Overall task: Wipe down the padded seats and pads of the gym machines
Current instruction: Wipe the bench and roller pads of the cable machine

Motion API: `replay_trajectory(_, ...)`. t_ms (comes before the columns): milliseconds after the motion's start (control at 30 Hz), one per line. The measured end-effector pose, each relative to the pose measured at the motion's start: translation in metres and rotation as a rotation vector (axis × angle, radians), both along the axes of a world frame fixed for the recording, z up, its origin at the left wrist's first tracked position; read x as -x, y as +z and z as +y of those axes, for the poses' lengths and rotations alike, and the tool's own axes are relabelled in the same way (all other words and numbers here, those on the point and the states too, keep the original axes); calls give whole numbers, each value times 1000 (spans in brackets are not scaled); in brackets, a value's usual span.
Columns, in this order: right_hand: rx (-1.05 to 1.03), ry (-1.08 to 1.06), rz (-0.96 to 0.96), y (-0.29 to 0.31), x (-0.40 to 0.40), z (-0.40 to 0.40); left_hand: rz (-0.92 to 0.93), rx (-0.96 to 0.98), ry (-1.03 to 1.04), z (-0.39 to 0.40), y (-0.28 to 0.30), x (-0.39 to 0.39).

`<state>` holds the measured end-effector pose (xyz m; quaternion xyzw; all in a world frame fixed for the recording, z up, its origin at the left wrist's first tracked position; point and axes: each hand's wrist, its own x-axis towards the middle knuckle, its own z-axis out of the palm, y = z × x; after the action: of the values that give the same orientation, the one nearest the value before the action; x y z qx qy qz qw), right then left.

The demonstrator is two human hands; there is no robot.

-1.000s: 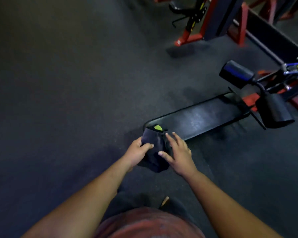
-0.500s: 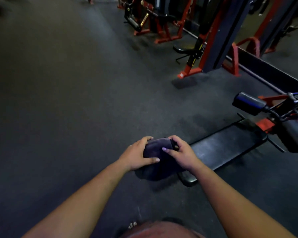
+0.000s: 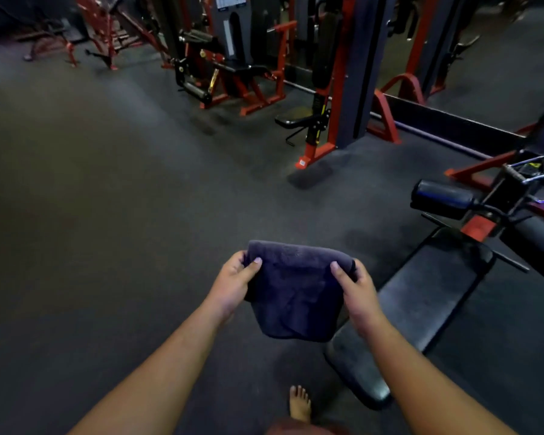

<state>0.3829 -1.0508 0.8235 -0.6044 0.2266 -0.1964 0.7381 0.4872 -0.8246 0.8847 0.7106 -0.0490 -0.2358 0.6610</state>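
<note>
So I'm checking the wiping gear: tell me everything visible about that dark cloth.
The dark purple-grey terry cloth looks soft and plush, folded over at its top edge and hanging limp. The left hand and right hand pinch its upper corners, holding it in the air above the floor, beside the black padded bench.

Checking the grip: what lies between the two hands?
In the head view, only the dark purple cloth spans between the left hand and right hand.

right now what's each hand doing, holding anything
Left hand: grips the left edge of the dark cloth.
Right hand: grips the cloth's right edge.
</note>
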Motion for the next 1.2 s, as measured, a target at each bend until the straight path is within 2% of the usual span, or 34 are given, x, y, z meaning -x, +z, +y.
replay_trajectory(100, -122, -59, 6, -9, -41, -11, -46, -39, 34, -33, 1, -43)
replay_trajectory(267, -193, -47, 12, 0, -98, -41, -182, -114, 56, -86, -6, -116)
replay_trajectory(500, -85, -89, 35, 21, -153, -87, -118, -239, -52, -137, -41, -189)
replay_trajectory(700, -17, -201, 89, 18, -205, -138, -56, -125, -383, -207, -65, -257)
replay_trajectory(867, 25, -456, 182, 16, -243, -178, -37, -92, -539, -276, -62, -329)
replay_trajectory(1033, 159, -693, 369, 6, -255, -217, 15, -44, -815, -340, -59, -374)
replay_trajectory(1200, 62, -937, 473, -20, -261, -250, -25, -78, -1028, -414, -59, -384)
